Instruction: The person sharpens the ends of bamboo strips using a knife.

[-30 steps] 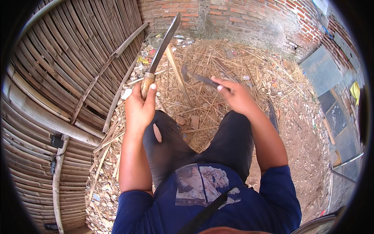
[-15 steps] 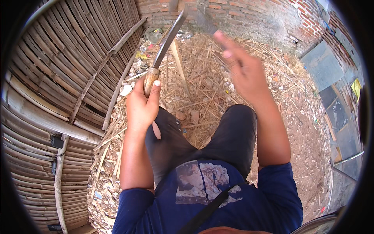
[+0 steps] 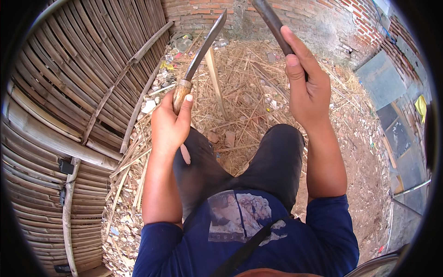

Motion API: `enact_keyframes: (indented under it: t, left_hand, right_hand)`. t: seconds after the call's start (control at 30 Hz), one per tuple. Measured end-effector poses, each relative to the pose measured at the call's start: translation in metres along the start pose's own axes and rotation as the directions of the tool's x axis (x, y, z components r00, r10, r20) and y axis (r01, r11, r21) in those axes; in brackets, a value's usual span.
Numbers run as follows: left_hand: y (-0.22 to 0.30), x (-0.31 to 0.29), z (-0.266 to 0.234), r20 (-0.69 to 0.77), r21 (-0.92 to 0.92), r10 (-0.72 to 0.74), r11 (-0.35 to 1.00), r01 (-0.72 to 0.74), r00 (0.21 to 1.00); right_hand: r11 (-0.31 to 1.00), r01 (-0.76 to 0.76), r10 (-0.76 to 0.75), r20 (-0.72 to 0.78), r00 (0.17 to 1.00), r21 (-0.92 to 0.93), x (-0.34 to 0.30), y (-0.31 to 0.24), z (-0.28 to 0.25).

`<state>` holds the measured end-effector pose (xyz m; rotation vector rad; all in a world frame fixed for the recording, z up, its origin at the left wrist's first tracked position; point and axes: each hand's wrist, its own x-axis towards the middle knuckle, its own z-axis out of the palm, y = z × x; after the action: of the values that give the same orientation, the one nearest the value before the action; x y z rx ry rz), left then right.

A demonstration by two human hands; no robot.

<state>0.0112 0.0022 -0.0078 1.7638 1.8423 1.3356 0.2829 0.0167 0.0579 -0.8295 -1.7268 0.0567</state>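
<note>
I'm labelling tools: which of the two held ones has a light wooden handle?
The knife in the left grip; the right grip holds a dark-shafted tool.

Bright daylight, soft shadows, crisp hands [image 3: 171, 122], black fisheye corners, bamboo wall [image 3: 87, 60] curved toward the left edge.

Ground [image 3: 353, 198]: brown earth, bare along much of the right side, littered elsewhere.
Straw litter [image 3: 249, 64]: dry and tan, tangled thickly across the middle and far part.
Wooden strip [image 3: 213, 78]: pale, slanting amid the straw; whether it lies flat or leans cannot be told.
Brick fragment [image 3: 230, 139]: reddish, at the near side of the straw.
Stone chips [image 3: 121, 226]: pale, scattered down the left side.
Split strips [image 3: 140, 187]: tan, loosely strewn over the chips.
White chunk [image 3: 149, 106]: left, among rubble.
Yellow scrap [image 3: 167, 66]: crumpled, far left.
Red scrap [image 3: 381, 249]: small, lower right.
</note>
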Motion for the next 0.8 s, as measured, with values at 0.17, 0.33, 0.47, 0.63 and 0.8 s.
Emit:
enact_keyframes:
  t: [0.17,0.33,0.47,0.63,0.8]
  left_hand:
    - [0.0,0.004,0.001,0.025,0.017,0.015,1.0,-0.015,1.0]
    - [-0.001,0.004,-0.001,0.009,0.027,0.02,0.999,-0.02,1.0]
    - [-0.009,0.002,0.002,-0.035,0.008,0.071,0.997,-0.07,0.997]
    - [-0.007,0.001,0.003,-0.007,0.002,0.04,0.999,-0.04,0.999]
    - [0.003,0.003,-0.003,-0.013,0.02,-0.013,1.0,0.013,1.0]
  right_hand:
    - [0.984,-0.149,0.164,0.183,0.969,-0.094,-0.017,0.032,0.013]
    - [0.977,-0.202,0.21,0.161,0.964,-0.064,-0.009,0.015,0.01]
    - [0.995,-0.064,0.063,0.018,0.998,0.081,0.003,0.003,-0.005]
    - [0.998,0.052,-0.049,-0.068,0.997,0.041,-0.007,0.014,0.0]
    - [0.971,-0.232,0.24,0.203,0.949,-0.065,-0.023,0.03,0.023]
